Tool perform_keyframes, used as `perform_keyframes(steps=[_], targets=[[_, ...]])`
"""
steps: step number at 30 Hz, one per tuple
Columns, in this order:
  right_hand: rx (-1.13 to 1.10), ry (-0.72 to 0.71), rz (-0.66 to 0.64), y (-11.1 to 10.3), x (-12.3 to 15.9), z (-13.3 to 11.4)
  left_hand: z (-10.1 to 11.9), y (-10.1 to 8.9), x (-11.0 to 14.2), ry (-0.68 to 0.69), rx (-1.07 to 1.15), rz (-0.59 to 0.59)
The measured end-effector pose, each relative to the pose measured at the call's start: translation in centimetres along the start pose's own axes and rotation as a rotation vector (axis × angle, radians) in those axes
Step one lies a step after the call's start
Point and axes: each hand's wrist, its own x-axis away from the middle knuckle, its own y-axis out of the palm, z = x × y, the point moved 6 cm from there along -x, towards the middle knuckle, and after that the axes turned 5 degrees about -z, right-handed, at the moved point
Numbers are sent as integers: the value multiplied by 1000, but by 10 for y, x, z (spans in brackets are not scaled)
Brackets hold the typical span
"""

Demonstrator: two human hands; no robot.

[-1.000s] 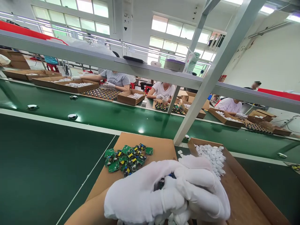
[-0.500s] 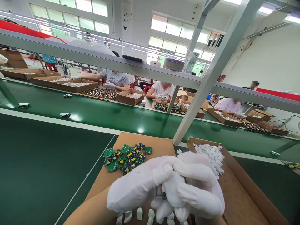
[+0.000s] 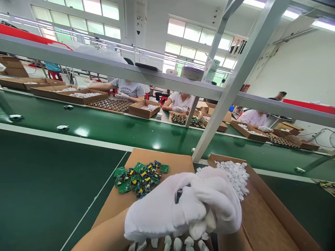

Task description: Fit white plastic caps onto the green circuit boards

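Note:
Both my hands wear white gloves and meet above the cardboard at the lower middle. My left hand point(image 3: 159, 214) is closed round a small circuit board point(image 3: 179, 196). Only a dark part and a bit of blue on it show between the fingers. From the right, my right hand point(image 3: 222, 204) closes over the same piece, its fingers slightly blurred. Whether a white shell is round the board is hidden by the gloves. Below the hands, several small white plastic pieces point(image 3: 178, 244) stand in a row. Loose green circuit boards point(image 3: 125, 186) with yellow and black components lie heaped to the left.
At my right is a cardboard tray point(image 3: 277, 212) with a pile of white plastic shells point(image 3: 232, 176). A green conveyor belt point(image 3: 117, 127) runs across, carrying white-cased units point(image 3: 63, 128). A slanted metal post point(image 3: 222, 97) rises ahead. Gloved co-workers point(image 3: 128, 90) sit beyond the belt.
My hands have turned and drawn closer together round the board, covering most of it. The units on the left of the belt have shifted left, and one now shows beside the post.

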Motion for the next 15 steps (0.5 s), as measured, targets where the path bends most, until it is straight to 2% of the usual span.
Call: perform_keyframes(steps=[4, 7, 10, 15], targets=[[22, 35, 1, 4, 2, -1, 6, 0, 2, -20, 101, -4], [3, 74, -1, 7, 10, -2, 15, 3, 3, 53, 116, -110], [-22, 142, 103, 12, 20, -1, 18, 6, 2, 96, 89, -199], [68, 188, 317, 22, 31, -7, 13, 3, 0, 73, 75, -148]])
